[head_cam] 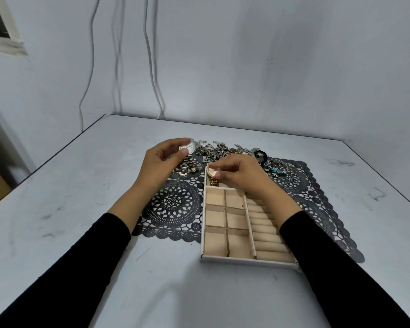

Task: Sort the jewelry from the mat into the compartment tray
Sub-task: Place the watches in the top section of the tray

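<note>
Pinching a silver wristwatch [187,148] by its dial, the left hand [156,166] holds it over the far left corner of the black lace mat [173,204], bracelet hanging down. The right hand [242,174] grasps a rose-gold wristwatch [213,172] with its fingertips at the far compartment of the beige compartment tray [246,259], which straddles the mat's near edge. Loose chains, rings and beads [223,150] lie heaped along the mat's far edge on the grey table [81,185]

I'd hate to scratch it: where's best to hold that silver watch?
Probably the round case of the silver watch, pinched at its rim from the left, as the left hand holds it. The case is rigid; the link band droops loosely beneath.
</note>
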